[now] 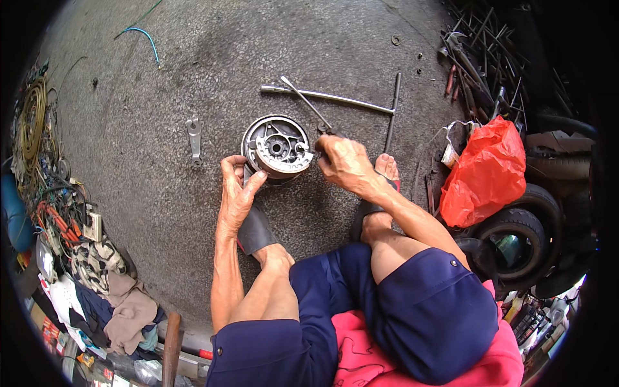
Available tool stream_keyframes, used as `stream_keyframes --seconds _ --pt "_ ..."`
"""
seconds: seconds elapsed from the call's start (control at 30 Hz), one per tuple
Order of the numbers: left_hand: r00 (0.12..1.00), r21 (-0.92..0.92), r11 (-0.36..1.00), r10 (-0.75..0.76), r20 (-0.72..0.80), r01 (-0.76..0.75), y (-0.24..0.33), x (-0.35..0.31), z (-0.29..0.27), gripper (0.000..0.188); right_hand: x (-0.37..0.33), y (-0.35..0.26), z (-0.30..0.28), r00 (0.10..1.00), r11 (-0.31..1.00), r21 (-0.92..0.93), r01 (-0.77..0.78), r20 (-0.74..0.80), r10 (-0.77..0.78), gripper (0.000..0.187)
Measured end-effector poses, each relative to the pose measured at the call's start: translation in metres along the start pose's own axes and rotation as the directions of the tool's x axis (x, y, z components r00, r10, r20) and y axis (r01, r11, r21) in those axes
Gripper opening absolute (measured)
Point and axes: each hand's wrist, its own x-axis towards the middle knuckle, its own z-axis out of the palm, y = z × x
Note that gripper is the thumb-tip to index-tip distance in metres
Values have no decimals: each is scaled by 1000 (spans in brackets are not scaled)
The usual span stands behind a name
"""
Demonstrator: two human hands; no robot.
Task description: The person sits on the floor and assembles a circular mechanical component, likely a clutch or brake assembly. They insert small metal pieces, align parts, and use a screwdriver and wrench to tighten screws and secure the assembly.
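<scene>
Grey metal drum (267, 155) sits between the person's hands (348, 162).

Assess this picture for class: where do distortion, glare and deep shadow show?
Head view: the long silver metal T-handled wrench looks slightly bowed, and black fills the corners; head view: the crinkled red plastic bag shows pale highlights; head view: deep shadow swallows part of the dark metal tool heap.
</scene>
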Motion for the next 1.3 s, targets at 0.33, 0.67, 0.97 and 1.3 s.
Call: stream_keyframes --seconds 0.33,0.67,0.97,1.3 --pt "995 18 996 -93 36 93 8 -6 3 76 0 -46 -39 905 954 16 301 -320 -280 38" --pt "1000 129 992 -7 25 4 12 -2 0 74 20 -27 -30 971 974 -20 227 77 -225 15" --pt "997 234 972 -18 76 0 29 7 -11 73 8 -33 -12 963 961 -76 267 54 -263 11" --pt "998 263 965 7 61 -22 20 5 -10 72 -2 -62 -32 895 895 -61 443 -23 -445 35"
